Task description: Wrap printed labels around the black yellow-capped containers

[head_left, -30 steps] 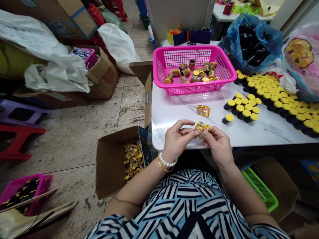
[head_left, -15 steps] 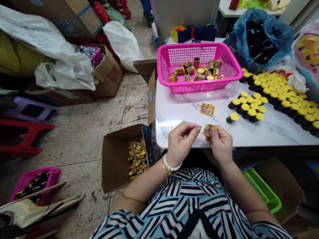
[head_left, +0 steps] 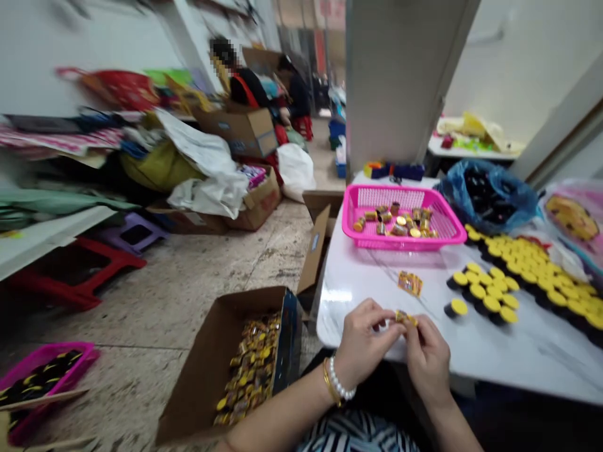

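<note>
My left hand (head_left: 370, 339) and my right hand (head_left: 428, 355) meet over the front edge of the white table (head_left: 358, 301). Their fingertips are pinched on small yellow printed labels (head_left: 406, 318); how many is blurred. Just beyond my fingers lies a little fan of similar labels (head_left: 409, 283). To the right stand black cylinders with yellow lids (head_left: 456, 307), one a little apart from a cluster. A pink basket (head_left: 405, 242) at the back of the table holds several label-wrapped cylinders (head_left: 398, 230).
A cardboard box (head_left: 193, 383) of wrapped cylinders sits open on the floor at left. Many yellow-lidded cylinders (head_left: 527, 257) crowd the table's right side, near a blue plastic bag (head_left: 452, 194) of black pieces. Two people (head_left: 254, 88) are far back, by sacks and boxes.
The view has tipped up and swung left, bringing the room's far side into sight. My left fingers, apart from the labels before, now reach them beside my right fingers.
</note>
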### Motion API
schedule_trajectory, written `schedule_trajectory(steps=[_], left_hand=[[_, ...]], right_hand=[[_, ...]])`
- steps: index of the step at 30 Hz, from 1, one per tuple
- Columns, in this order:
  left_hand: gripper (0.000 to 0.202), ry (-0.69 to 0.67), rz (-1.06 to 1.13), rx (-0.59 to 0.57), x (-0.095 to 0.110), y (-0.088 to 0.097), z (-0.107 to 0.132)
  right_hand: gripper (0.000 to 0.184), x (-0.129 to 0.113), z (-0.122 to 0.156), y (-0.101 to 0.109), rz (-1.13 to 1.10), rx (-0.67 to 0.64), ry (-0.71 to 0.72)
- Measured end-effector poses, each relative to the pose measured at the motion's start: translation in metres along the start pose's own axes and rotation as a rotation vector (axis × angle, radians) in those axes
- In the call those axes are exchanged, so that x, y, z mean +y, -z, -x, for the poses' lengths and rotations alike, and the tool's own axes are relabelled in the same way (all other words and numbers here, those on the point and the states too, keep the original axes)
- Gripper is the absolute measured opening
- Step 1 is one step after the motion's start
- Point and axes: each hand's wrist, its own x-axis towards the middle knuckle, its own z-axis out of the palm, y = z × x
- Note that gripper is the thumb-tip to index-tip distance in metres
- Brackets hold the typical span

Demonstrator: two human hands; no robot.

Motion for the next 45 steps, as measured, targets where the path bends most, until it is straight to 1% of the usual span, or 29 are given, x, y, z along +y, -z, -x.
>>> schedule_trajectory(steps=[3, 5, 8, 13, 15, 18, 20, 23, 26, 28, 29, 31, 32, 34, 36, 37, 40, 42, 43, 44, 45], left_hand=[[0.005, 0.114, 0.059, 0.013, -0.008, 0.006, -0.007], [0.005, 0.15, 0.091, 0.037, -0.01, 0.013, -0.01], [0.007, 0.168, 0.136, 0.062, -0.01, 0.023, -0.008], [0.012, 0.154, 0.209, 0.056, -0.011, 0.039, 0.0], [0.016, 0.16, 0.24, 0.063, -0.012, 0.045, 0.002], [0.021, 0.188, 0.285, 0.061, -0.013, 0.057, 0.005], [0.023, 0.206, 0.316, 0.053, -0.014, 0.065, 0.007], [0.02, 0.251, 0.373, 0.062, -0.016, 0.073, 0.009], [0.021, 0.29, 0.397, 0.09, -0.024, 0.077, 0.01], [0.023, 0.283, 0.392, 0.103, -0.03, 0.078, 0.011], [0.024, 0.275, 0.399, 0.096, -0.034, 0.078, 0.011], [0.026, 0.269, 0.448, 0.045, -0.038, 0.081, 0.012], [0.028, 0.285, 0.482, 0.015, -0.039, 0.083, 0.013], [0.036, 0.344, 0.551, -0.052, -0.04, 0.088, 0.014], [0.042, 0.394, 0.616, -0.118, -0.04, 0.092, 0.015], [0.045, 0.41, 0.647, -0.158, -0.041, 0.093, 0.014], [0.055, 0.449, 0.729, -0.263, -0.043, 0.094, 0.009], [0.059, 0.481, 0.757, -0.305, -0.043, 0.094, 0.004], [0.059, 0.488, 0.765, -0.319, -0.042, 0.094, 0.002], [0.057, 0.496, 0.772, -0.324, -0.042, 0.094, 0.0], [0.055, 0.5, 0.775, -0.334, -0.04, 0.095, -0.002]], right_hand=[[0.022, 0.004, -0.005, -0.002, -0.014, -0.074, 0.046], [0.023, 0.003, -0.007, -0.003, -0.011, -0.094, 0.069], [0.026, -0.003, -0.007, -0.005, 0.051, -0.074, 0.122], [0.028, -0.013, -0.009, -0.013, 0.219, -0.024, 0.252], [0.027, -0.018, -0.01, -0.017, 0.28, -0.03, 0.317], [0.029, -0.027, -0.012, -0.025, 0.323, -0.06, 0.375], [0.031, -0.035, -0.012, -0.032, 0.319, -0.042, 0.388], [0.032, -0.042, -0.012, -0.042, 0.313, 0.008, 0.391], [0.032, -0.041, -0.014, -0.049, 0.315, -0.016, 0.377], [0.035, -0.039, -0.014, -0.054, 0.311, -0.041, 0.333], [0.036, -0.039, -0.015, -0.055, 0.309, -0.046, 0.312], [0.036, -0.041, -0.016, -0.056, 0.319, -0.035, 0.3], [0.033, -0.043, -0.018, -0.055, 0.344, -0.005, 0.32], [0.027, -0.045, -0.026, -0.045, 0.418, 0.111, 0.387], [0.029, -0.04, -0.04, -0.025, 0.52, 0.208, 0.456], [0.029, -0.034, -0.048, -0.013, 0.577, 0.218, 0.485], [0.022, 0.001, -0.069, 0.024, 0.862, 0.03, 0.609], [0.024, 0.026, -0.073, 0.037, 0.996, -0.143, 0.652], [0.026, 0.035, -0.072, 0.038, 1.031, -0.192, 0.635], [0.029, 0.039, -0.068, 0.037, 1.058, -0.222, 0.586], [0.03, 0.04, -0.062, 0.034, 1.08, -0.199, 0.507]])
